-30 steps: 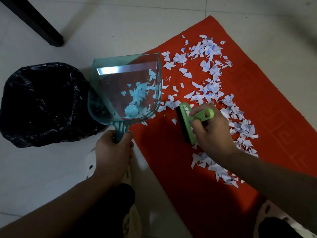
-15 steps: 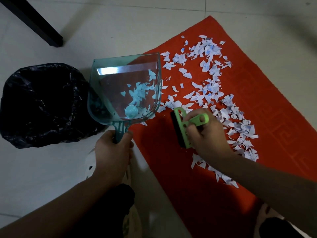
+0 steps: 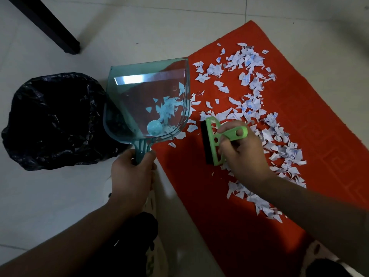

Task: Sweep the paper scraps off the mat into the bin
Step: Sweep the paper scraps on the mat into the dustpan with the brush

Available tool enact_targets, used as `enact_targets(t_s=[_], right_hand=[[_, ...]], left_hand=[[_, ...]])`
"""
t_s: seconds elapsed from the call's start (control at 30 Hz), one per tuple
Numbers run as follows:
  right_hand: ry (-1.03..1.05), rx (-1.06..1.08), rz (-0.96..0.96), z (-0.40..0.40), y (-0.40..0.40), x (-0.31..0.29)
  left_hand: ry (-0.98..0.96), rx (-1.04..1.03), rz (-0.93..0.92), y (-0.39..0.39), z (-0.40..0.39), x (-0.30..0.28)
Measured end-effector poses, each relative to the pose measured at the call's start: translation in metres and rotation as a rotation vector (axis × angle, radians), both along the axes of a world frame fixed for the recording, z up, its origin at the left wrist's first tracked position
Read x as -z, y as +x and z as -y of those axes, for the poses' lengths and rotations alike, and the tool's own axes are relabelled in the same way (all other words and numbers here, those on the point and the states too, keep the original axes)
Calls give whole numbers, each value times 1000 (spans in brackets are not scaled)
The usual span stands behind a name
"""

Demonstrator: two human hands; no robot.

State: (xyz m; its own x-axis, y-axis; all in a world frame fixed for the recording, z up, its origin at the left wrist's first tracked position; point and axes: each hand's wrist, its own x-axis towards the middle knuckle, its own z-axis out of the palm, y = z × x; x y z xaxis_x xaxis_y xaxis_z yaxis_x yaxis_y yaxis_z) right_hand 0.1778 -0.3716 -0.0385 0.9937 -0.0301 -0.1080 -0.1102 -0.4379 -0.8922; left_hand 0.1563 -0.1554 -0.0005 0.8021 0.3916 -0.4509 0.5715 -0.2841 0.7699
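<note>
Left grip: the left hand (image 3: 132,172) has its fingers wrapped tight round the handle of the dustpan (image 3: 146,100); the pan reaches up and away from this grip, its open side turned toward the mat (image 3: 199,196); judged, it is held there as a catch for whatever gets pushed across.
Right grip: the right hand (image 3: 242,152) has fingers curled round the green handle of the brush (image 3: 212,142); the dark bristle edge sits on the pan side of this grip, facing the pan's mouth with a strip of bare mat between; judged, that suits a short stroke toward the pan.
Scraps: most of the scraps (image 3: 251,84) lie on the mat, spread beyond and behind the right grip, from the far corner round to a trail beside the forearm; a few sit just beside the pan's edge; a small heap shows through the clear pan.
Bin: the bin (image 3: 54,120), lined in black, stands on the floor on the far side of the pan from the right grip, just beside the pan; judged, close enough for tipping without shifting the body.
Progress: judged early; far more paper on the mat than in the pan.
Risk: judged, light scraps may flutter past the pan's rim; a tilted pan could spill onto the floor.
</note>
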Motion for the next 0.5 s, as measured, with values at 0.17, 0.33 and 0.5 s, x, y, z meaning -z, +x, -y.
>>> enact_targets(t_s=[0.17,0.33,0.5], right_hand=[[178,-125,-109,-29,-9,-3],[85,-218,-89,-51,-7,9],[69,-258,-76,-47,-14,5]], left_hand=[[-100,-54,-15,9,-5,-7],[-129,-56,-14,19,-15,-12],[-123,-65,-19,17,-20,-8]])
